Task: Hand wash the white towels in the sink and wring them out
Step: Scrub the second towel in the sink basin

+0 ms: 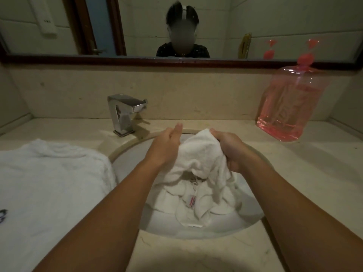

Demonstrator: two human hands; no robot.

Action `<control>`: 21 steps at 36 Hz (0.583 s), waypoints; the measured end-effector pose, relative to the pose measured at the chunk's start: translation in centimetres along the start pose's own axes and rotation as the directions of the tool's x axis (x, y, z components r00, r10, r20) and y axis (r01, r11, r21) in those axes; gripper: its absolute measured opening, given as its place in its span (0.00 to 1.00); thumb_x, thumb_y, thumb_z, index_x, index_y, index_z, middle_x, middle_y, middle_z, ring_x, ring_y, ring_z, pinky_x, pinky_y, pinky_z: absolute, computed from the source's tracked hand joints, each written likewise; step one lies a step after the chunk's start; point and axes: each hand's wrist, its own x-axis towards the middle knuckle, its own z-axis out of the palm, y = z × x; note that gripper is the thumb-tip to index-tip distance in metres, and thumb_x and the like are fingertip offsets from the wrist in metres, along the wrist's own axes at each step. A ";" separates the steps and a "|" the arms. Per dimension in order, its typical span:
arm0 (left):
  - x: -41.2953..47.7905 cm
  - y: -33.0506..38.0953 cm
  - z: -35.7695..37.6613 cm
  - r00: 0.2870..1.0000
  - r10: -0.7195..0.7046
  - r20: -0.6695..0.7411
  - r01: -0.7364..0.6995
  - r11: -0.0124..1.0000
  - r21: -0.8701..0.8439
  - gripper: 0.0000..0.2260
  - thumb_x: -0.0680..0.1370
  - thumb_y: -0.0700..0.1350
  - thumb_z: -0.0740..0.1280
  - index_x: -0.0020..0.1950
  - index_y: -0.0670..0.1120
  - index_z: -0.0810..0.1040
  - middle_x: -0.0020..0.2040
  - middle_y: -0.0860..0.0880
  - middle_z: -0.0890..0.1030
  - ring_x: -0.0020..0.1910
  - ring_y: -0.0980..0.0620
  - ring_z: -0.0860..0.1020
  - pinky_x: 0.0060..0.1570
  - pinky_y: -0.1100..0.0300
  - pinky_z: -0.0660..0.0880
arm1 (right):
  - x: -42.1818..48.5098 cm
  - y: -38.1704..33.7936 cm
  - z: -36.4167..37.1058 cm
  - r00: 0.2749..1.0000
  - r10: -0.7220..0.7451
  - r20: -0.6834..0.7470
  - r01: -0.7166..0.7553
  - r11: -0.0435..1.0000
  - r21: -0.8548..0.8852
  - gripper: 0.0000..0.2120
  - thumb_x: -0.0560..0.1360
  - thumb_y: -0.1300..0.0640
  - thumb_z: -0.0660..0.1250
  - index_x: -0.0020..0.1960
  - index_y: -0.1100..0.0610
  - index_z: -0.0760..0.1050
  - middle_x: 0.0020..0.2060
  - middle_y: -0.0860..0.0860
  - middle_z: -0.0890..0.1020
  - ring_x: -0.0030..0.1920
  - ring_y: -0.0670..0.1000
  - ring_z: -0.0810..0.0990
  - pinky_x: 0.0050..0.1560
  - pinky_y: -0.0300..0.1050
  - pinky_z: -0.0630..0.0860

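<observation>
A white towel (pixel 198 160) is bunched up between my two hands above the round white sink (pixel 231 222). My left hand (pixel 167 144) grips its left side, thumb pointing up. My right hand (pixel 229 146) grips its upper right part with curled fingers. The towel's lower folds, with a small red-and-white label (pixel 191 202), hang down into the basin. More white towel (pixel 45 183) lies piled on the counter to the left of the sink.
A chrome faucet (pixel 123 112) stands behind the sink at the left, no water running. A pink transparent bottle (pixel 288 107) stands on the beige counter at the back right. A dark-framed mirror (pixel 176 61) runs above the backsplash and reflects a person.
</observation>
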 end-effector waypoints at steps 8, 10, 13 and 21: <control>0.2 -1.5 2.6 0.981 -0.031 0.190 -0.036 0.940 0.339 0.34 0.87 0.64 0.46 0.55 0.41 0.83 0.56 0.38 0.84 0.55 0.40 0.81 0.52 0.52 0.72 | 0.9 1.8 -0.4 0.965 -0.242 -0.099 0.145 0.811 -0.567 0.21 0.88 0.47 0.56 0.46 0.57 0.79 0.37 0.57 0.82 0.33 0.55 0.81 0.33 0.44 0.75; 0.6 -1.0 2.2 0.996 0.057 0.069 -0.073 0.963 0.260 0.33 0.87 0.64 0.46 0.44 0.43 0.81 0.46 0.43 0.84 0.47 0.43 0.81 0.45 0.52 0.70 | 1.1 1.5 -0.4 0.948 -0.297 -0.114 0.190 0.815 -0.547 0.21 0.88 0.46 0.56 0.48 0.58 0.79 0.39 0.57 0.83 0.36 0.56 0.82 0.36 0.47 0.77; 0.9 -0.3 0.9 0.991 0.132 -0.013 -0.130 0.985 0.110 0.31 0.87 0.65 0.50 0.36 0.46 0.74 0.35 0.49 0.78 0.37 0.48 0.76 0.39 0.53 0.68 | 1.0 0.7 0.2 0.934 -0.327 -0.142 0.236 0.866 -0.442 0.20 0.88 0.43 0.57 0.49 0.56 0.79 0.42 0.54 0.84 0.42 0.56 0.83 0.45 0.53 0.80; 0.1 0.1 0.9 0.986 0.141 0.085 -0.152 0.979 0.138 0.27 0.84 0.68 0.51 0.37 0.50 0.71 0.36 0.52 0.76 0.35 0.53 0.73 0.34 0.55 0.64 | 0.7 -0.2 1.0 0.955 -0.224 -0.193 0.238 0.970 0.056 0.19 0.88 0.46 0.59 0.59 0.59 0.82 0.50 0.59 0.89 0.52 0.59 0.89 0.60 0.61 0.84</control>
